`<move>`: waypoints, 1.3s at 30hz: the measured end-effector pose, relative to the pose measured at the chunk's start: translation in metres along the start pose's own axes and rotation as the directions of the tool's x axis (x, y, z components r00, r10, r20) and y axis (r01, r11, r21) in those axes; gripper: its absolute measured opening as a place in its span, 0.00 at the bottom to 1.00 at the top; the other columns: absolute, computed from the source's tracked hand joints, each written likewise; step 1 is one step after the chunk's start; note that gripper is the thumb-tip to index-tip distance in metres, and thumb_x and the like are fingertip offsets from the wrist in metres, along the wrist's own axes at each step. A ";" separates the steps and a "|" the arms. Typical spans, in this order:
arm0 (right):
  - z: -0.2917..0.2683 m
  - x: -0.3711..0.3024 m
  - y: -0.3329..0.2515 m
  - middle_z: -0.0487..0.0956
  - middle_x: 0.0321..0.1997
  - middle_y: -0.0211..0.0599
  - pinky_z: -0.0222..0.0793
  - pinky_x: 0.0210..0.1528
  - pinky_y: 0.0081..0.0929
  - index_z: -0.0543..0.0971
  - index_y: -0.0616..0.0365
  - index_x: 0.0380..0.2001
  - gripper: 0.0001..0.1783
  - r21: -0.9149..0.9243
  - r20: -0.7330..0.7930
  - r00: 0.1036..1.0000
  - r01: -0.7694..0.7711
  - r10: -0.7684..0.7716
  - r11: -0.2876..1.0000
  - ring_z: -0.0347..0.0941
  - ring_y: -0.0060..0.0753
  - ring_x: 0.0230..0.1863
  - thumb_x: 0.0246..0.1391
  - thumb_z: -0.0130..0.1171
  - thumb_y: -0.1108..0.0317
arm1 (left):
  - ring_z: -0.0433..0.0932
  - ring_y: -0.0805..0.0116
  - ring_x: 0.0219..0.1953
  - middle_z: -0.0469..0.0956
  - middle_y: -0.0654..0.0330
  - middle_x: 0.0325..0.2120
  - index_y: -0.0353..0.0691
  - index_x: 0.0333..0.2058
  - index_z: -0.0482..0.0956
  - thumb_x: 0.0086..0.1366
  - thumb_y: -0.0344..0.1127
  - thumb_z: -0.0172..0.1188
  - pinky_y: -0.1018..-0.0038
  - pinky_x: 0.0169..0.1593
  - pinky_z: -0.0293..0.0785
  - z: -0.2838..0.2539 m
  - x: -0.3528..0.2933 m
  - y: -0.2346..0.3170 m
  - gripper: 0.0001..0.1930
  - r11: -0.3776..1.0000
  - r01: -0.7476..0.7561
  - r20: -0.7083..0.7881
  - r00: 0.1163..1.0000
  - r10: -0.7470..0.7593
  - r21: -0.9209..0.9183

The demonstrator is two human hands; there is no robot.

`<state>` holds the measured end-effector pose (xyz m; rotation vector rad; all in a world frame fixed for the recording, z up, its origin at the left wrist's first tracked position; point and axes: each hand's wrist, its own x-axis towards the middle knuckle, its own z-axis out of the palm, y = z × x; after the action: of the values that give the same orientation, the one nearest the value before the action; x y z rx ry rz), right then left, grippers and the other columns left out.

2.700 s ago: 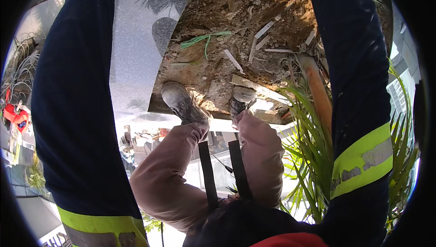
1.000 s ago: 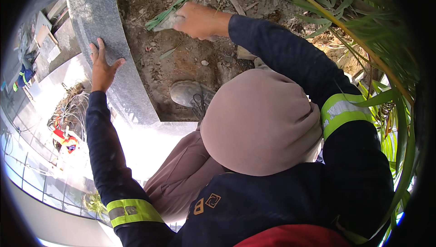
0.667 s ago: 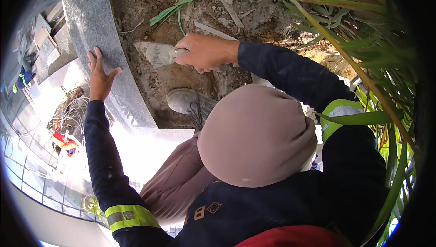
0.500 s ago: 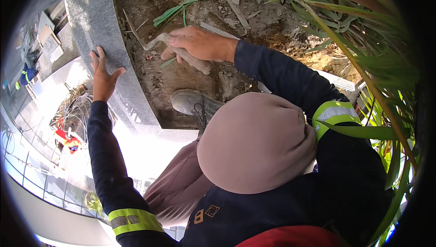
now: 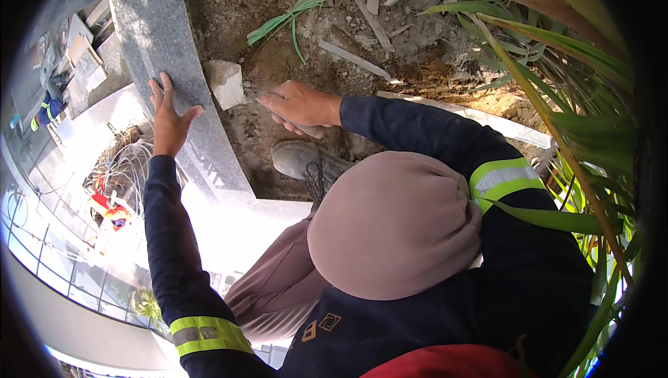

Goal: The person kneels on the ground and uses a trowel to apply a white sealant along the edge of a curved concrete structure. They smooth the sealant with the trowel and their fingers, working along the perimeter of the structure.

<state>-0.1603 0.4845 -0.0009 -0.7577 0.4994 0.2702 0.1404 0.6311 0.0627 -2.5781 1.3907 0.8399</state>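
My right hand (image 5: 303,105) is closed around the handle of a trowel above the soil. The trowel blade (image 5: 226,84) shows its broad, pale, dirt-smeared face and lies against or very near the inner edge of a grey stone slab (image 5: 147,23). Resting on that slab, my left hand (image 5: 171,117) has its fingers and thumb spread and holds nothing. Brown soil (image 5: 243,131) fills the space right of the slab. My dusty shoe (image 5: 296,159) stands in it, just below my right hand.
A green strip of leaf (image 5: 289,16) and several pale broken strips (image 5: 355,58) lie on the soil. Long-leaved plants (image 5: 584,121) crowd the right side. At far left are tangled cables (image 5: 129,159) and another person (image 5: 50,109) in dark clothing with hi-vis bands.
My right hand has come lower and turned the trowel, so its blade, seen edge-on before, now shows its face by the slab. My left hand stays on the slab. The view has shifted slightly.
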 end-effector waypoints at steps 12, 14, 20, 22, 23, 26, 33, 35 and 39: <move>0.015 0.048 0.049 0.77 0.25 0.63 0.72 0.33 0.51 0.71 0.72 0.34 0.27 -0.596 -0.218 0.912 0.157 -0.347 0.788 0.79 0.64 0.28 0.72 0.48 0.52 | 0.43 0.30 0.75 0.39 0.34 0.75 0.49 0.77 0.43 0.55 0.43 0.78 0.52 0.73 0.56 0.000 0.003 0.004 0.60 1.000 -0.012 -0.014 1.000 0.013 0.026; 0.011 0.028 0.070 0.77 0.27 0.66 0.70 0.38 0.55 0.72 0.73 0.36 0.27 -0.589 -0.165 0.907 0.225 -0.388 0.776 0.77 0.70 0.34 0.72 0.49 0.53 | 0.42 0.31 0.75 0.39 0.35 0.75 0.50 0.77 0.44 0.55 0.43 0.77 0.52 0.73 0.56 -0.001 0.002 0.003 0.59 1.000 -0.006 -0.021 1.000 0.006 0.026; -0.011 -0.031 0.057 0.77 0.26 0.62 0.68 0.36 0.51 0.72 0.69 0.36 0.24 -0.571 -0.283 0.904 0.111 -0.322 0.814 0.77 0.64 0.31 0.71 0.50 0.53 | 0.61 0.39 0.69 0.57 0.45 0.72 0.50 0.72 0.59 0.58 0.40 0.75 0.57 0.68 0.66 0.001 -0.011 0.018 0.46 0.998 -0.018 -0.096 0.995 0.023 0.054; -0.030 -0.041 0.042 0.77 0.29 0.68 0.68 0.39 0.55 0.72 0.70 0.37 0.24 -0.527 -0.339 0.906 0.043 -0.256 0.849 0.76 0.70 0.36 0.71 0.50 0.53 | 0.72 0.48 0.62 0.66 0.52 0.67 0.49 0.67 0.69 0.60 0.39 0.73 0.60 0.64 0.72 0.012 -0.018 0.040 0.37 0.989 -0.026 -0.070 0.997 0.037 0.146; -0.039 -0.047 0.040 0.76 0.30 0.70 0.68 0.40 0.57 0.72 0.71 0.37 0.25 -0.506 -0.377 0.901 -0.008 -0.213 0.863 0.75 0.73 0.38 0.71 0.50 0.53 | 0.74 0.60 0.56 0.72 0.60 0.58 0.47 0.55 0.81 0.63 0.37 0.68 0.58 0.63 0.71 0.013 -0.016 0.067 0.21 0.952 -0.164 -0.176 0.961 0.214 0.259; -0.058 -0.056 0.050 0.76 0.29 0.68 0.66 0.38 0.57 0.71 0.69 0.36 0.24 -0.531 -0.459 0.830 0.030 -0.316 0.847 0.75 0.72 0.36 0.71 0.51 0.52 | 0.70 0.61 0.61 0.74 0.60 0.55 0.47 0.48 0.85 0.64 0.37 0.63 0.53 0.66 0.65 0.010 0.023 0.111 0.14 0.654 -0.227 -0.201 0.835 0.512 0.721; -0.060 -0.082 0.049 0.76 0.23 0.53 0.68 0.34 0.48 0.71 0.67 0.36 0.23 -0.420 -0.483 0.841 0.020 -0.243 0.907 0.76 0.55 0.27 0.70 0.53 0.53 | 0.69 0.62 0.56 0.78 0.65 0.44 0.52 0.32 0.89 0.64 0.38 0.59 0.57 0.65 0.60 0.024 0.059 0.136 0.08 0.436 -0.217 0.082 0.948 0.307 0.873; -0.066 -0.081 0.049 0.77 0.23 0.51 0.68 0.33 0.47 0.71 0.66 0.36 0.22 -0.448 -0.488 0.825 0.045 -0.286 0.893 0.76 0.53 0.26 0.70 0.54 0.53 | 0.70 0.65 0.49 0.77 0.68 0.37 0.52 0.28 0.87 0.62 0.37 0.60 0.65 0.56 0.64 0.025 0.059 0.130 0.08 0.512 -0.251 0.084 0.942 0.325 0.821; -0.068 -0.082 0.031 0.76 0.22 0.47 0.68 0.31 0.44 0.71 0.66 0.36 0.21 -0.429 -0.494 0.813 0.078 -0.306 0.900 0.76 0.47 0.25 0.70 0.54 0.54 | 0.70 0.65 0.47 0.74 0.64 0.37 0.47 0.28 0.84 0.58 0.33 0.59 0.68 0.51 0.66 0.021 0.058 0.118 0.05 0.614 -0.328 0.061 0.908 0.414 0.718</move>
<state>-0.2648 0.4532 -0.0180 -1.2887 0.9271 -0.0619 0.0626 0.5261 0.0358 -1.7642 1.8509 0.0886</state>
